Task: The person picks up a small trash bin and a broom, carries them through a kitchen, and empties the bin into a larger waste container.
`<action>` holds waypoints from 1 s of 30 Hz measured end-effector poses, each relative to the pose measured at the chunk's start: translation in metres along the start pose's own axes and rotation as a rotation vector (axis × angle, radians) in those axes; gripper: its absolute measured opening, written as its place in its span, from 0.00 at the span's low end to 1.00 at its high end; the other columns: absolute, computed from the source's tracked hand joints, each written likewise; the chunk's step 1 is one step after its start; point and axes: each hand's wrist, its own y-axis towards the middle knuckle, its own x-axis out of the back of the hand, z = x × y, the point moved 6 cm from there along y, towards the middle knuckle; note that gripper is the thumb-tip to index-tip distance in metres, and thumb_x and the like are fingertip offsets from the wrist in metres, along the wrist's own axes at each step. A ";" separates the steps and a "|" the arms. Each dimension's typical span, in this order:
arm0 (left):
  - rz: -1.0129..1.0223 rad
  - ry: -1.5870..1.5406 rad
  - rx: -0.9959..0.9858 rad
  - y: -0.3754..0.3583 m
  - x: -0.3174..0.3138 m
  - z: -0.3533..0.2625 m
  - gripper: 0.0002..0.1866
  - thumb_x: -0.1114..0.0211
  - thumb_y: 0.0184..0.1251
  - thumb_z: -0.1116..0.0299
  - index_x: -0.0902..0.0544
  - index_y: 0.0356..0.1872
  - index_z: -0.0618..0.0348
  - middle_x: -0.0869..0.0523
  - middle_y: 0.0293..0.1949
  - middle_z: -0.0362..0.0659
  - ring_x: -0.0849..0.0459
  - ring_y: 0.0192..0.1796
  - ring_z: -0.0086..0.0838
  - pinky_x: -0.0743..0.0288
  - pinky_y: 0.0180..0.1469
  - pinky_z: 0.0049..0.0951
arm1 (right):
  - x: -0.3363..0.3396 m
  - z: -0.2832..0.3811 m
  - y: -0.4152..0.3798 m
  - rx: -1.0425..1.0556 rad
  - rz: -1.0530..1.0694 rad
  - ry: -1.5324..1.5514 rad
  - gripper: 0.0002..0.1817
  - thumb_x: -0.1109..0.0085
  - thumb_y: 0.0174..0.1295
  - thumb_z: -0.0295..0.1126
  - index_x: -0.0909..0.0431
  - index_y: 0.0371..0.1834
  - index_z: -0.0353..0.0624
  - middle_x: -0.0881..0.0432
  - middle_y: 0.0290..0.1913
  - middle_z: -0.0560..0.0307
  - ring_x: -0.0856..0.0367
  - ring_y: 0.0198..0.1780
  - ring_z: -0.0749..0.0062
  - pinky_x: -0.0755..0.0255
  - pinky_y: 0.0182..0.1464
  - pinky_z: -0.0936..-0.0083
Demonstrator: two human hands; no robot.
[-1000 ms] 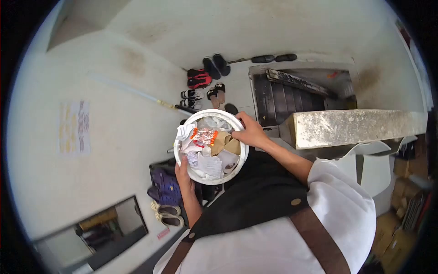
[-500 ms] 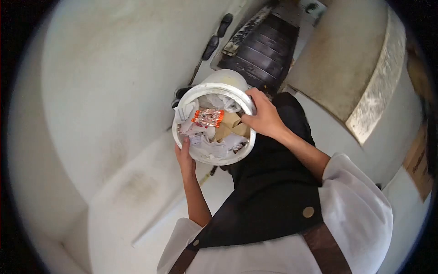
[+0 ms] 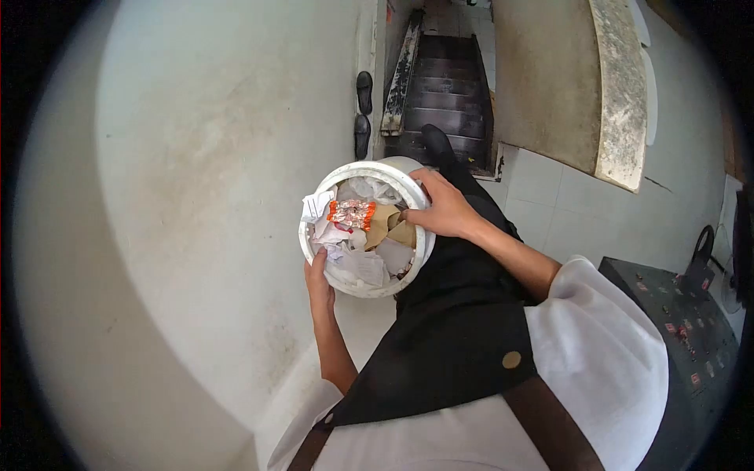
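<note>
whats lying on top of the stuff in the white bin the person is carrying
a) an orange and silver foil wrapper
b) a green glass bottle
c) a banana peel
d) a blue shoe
a: an orange and silver foil wrapper lies on the crumpled paper inside the white bin, which the left hand and right hand hold at the rim.

You wear a loose white short-sleeved shirt whose wide sleeves end above the elbows, leaving both forearms bare. Over it hangs a black fabric apron with broad brown leather-like straps, fixed at the bib corner by a round brass-coloured stud.
</note>
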 end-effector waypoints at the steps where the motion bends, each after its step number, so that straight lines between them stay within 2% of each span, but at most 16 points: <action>1: 0.018 0.011 -0.009 -0.009 -0.001 0.011 0.28 0.41 0.65 0.62 0.34 0.62 0.68 0.22 0.52 0.49 0.21 0.53 0.36 0.28 0.56 0.36 | 0.002 -0.010 -0.016 0.046 -0.027 -0.009 0.32 0.33 0.45 0.37 0.29 0.56 0.42 0.25 0.48 0.47 0.23 0.50 0.55 0.29 0.53 0.67; 2: 0.026 0.016 0.013 -0.020 0.000 0.026 0.28 0.41 0.63 0.65 0.33 0.62 0.69 0.22 0.52 0.48 0.22 0.52 0.35 0.29 0.55 0.35 | 0.005 -0.017 -0.033 0.091 -0.054 -0.019 0.30 0.33 0.46 0.36 0.28 0.56 0.43 0.25 0.46 0.49 0.23 0.47 0.59 0.29 0.52 0.69; 6: 0.123 0.048 0.001 -0.061 0.001 0.069 0.30 0.42 0.55 0.71 0.33 0.61 0.71 0.22 0.51 0.49 0.23 0.52 0.34 0.29 0.55 0.34 | 0.017 -0.040 -0.098 0.030 -0.107 -0.043 0.30 0.33 0.47 0.39 0.26 0.57 0.44 0.24 0.44 0.49 0.23 0.47 0.60 0.29 0.51 0.69; 10: 0.205 0.064 0.006 -0.066 0.009 0.068 0.32 0.44 0.51 0.73 0.35 0.62 0.71 0.23 0.52 0.49 0.23 0.53 0.35 0.30 0.56 0.33 | 0.010 -0.039 -0.123 0.140 -0.189 -0.023 0.31 0.33 0.49 0.42 0.25 0.59 0.47 0.24 0.42 0.50 0.23 0.43 0.61 0.29 0.49 0.71; 13: 0.211 -0.007 0.002 -0.050 0.016 0.047 0.34 0.44 0.49 0.73 0.35 0.63 0.71 0.23 0.52 0.50 0.23 0.53 0.36 0.30 0.57 0.33 | -0.004 -0.025 -0.098 0.143 -0.210 0.023 0.30 0.33 0.53 0.45 0.24 0.59 0.44 0.24 0.41 0.51 0.24 0.39 0.66 0.29 0.45 0.73; 15: 0.149 0.042 -0.070 -0.022 0.027 0.023 0.30 0.43 0.50 0.70 0.30 0.58 0.70 0.20 0.46 0.48 0.19 0.47 0.35 0.25 0.51 0.34 | -0.017 -0.021 -0.062 -0.021 -0.186 0.097 0.30 0.33 0.50 0.50 0.21 0.54 0.44 0.22 0.41 0.46 0.22 0.44 0.60 0.28 0.48 0.69; 16: 0.169 -0.013 -0.053 -0.002 0.032 0.020 0.29 0.42 0.50 0.70 0.30 0.57 0.70 0.20 0.46 0.48 0.19 0.46 0.34 0.25 0.50 0.33 | -0.024 -0.017 -0.041 -0.022 -0.153 0.060 0.30 0.33 0.50 0.50 0.21 0.54 0.44 0.22 0.41 0.46 0.22 0.44 0.60 0.28 0.48 0.69; 17: 0.131 0.043 -0.031 0.011 0.045 0.015 0.34 0.43 0.48 0.73 0.35 0.62 0.73 0.23 0.53 0.50 0.21 0.50 0.34 0.27 0.54 0.31 | -0.034 -0.013 -0.022 -0.016 -0.129 0.049 0.31 0.32 0.50 0.49 0.22 0.54 0.43 0.22 0.41 0.48 0.22 0.42 0.63 0.28 0.46 0.71; 19: 0.138 0.012 -0.004 0.038 0.063 0.004 0.34 0.42 0.48 0.72 0.34 0.61 0.73 0.23 0.52 0.50 0.21 0.49 0.34 0.26 0.51 0.30 | -0.055 -0.009 0.006 -0.013 -0.071 0.002 0.31 0.31 0.50 0.49 0.22 0.54 0.42 0.23 0.40 0.49 0.22 0.40 0.67 0.27 0.44 0.73; 22: 0.099 -0.069 -0.027 0.042 0.094 0.003 0.33 0.42 0.48 0.72 0.32 0.60 0.72 0.22 0.51 0.50 0.21 0.49 0.33 0.27 0.51 0.30 | -0.097 -0.001 0.011 -0.027 0.079 0.068 0.32 0.28 0.47 0.42 0.25 0.56 0.39 0.24 0.36 0.57 0.24 0.35 0.77 0.27 0.38 0.77; 23: 0.076 -0.083 -0.030 0.045 0.108 -0.001 0.32 0.41 0.48 0.72 0.32 0.60 0.71 0.22 0.51 0.50 0.22 0.49 0.32 0.27 0.52 0.29 | -0.108 0.009 0.013 -0.039 0.102 0.058 0.32 0.28 0.47 0.42 0.25 0.56 0.39 0.24 0.36 0.57 0.24 0.35 0.77 0.27 0.38 0.77; 25: 0.089 -0.023 -0.045 0.062 0.123 -0.017 0.32 0.39 0.50 0.71 0.31 0.60 0.71 0.22 0.51 0.49 0.23 0.48 0.31 0.31 0.53 0.29 | -0.119 0.040 0.035 0.028 0.017 -0.026 0.32 0.27 0.47 0.41 0.26 0.55 0.39 0.23 0.35 0.57 0.25 0.34 0.77 0.27 0.37 0.77; 30: 0.050 -0.051 -0.016 0.060 0.146 0.001 0.29 0.38 0.52 0.70 0.30 0.58 0.71 0.21 0.48 0.49 0.23 0.47 0.30 0.30 0.52 0.29 | -0.141 0.033 0.026 0.024 0.078 -0.034 0.33 0.28 0.48 0.40 0.30 0.56 0.40 0.23 0.35 0.58 0.24 0.35 0.77 0.28 0.38 0.76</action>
